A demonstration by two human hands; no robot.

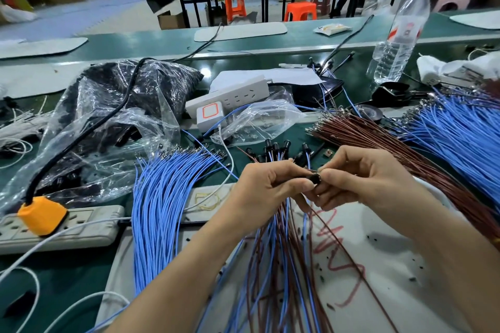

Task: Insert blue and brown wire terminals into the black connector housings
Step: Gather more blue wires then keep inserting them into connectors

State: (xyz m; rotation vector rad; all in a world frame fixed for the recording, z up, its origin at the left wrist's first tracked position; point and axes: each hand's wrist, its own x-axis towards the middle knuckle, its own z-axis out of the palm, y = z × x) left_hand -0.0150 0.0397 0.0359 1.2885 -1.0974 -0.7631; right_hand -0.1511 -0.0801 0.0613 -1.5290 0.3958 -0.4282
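A green bench [67, 273] fills the view, with a pale mat [405, 278] laid on its near right part. On the left lies a crumpled clear plastic bag [108, 105] with dark parts inside. A thick sheaf of blue wires [159, 197] fans out beside the mat. A second blue sheaf [460, 138] lies at the far right, and a sheaf of brown wires [378, 140] lies just beside it.

A grey power strip [81, 227] at the near left carries an orange plug [42, 215]. A white power strip [238, 92] sits further back, and a water bottle [397, 40] stands upright behind on the right.

Both hands meet over the far edge of the mat. The left hand [267, 189] has its fingers curled round a bunch of mixed wires [278, 265], blue and brown, which hangs below it across the mat. The bunch's fitted black caps [276, 147] stick up beyond the knuckles.

The left thumb and forefinger pinch one black housing [315, 178], held in the air between the two hands. The right hand [362, 178] pinches a single brown wire [349, 251] right against that housing. The wire trails down over the mat toward the near right. Whether its terminal is already seated cannot be told.
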